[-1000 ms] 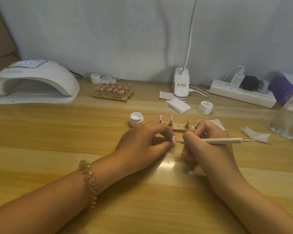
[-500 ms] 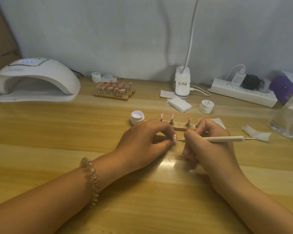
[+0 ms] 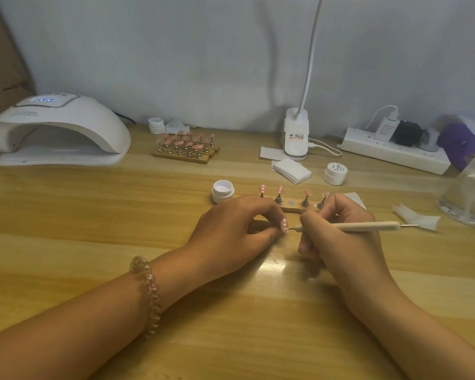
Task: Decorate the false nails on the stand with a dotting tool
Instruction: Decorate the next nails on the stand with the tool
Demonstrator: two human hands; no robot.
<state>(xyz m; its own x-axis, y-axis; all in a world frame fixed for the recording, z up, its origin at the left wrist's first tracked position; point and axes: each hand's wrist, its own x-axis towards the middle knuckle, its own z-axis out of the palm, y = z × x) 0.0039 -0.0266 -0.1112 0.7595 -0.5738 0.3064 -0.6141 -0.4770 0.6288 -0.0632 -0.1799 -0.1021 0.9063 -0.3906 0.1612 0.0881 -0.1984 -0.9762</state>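
Just in front of the stand (image 3: 294, 209), the left hand (image 3: 231, 229) pinches one false nail (image 3: 284, 224) steady in its grip, so the right hand (image 3: 340, 239), pinching the dotting tool (image 3: 368, 226), can set its tip on it

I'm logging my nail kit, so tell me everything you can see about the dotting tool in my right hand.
The dotting tool is a slim, pale cream stick, wood-like, with a thin metal pin at each end. It lies nearly level. The right hand grips it pen-style near its left end. That pin meets the pink, white-dotted false nail pinched by the left hand; the other pin points right, free.
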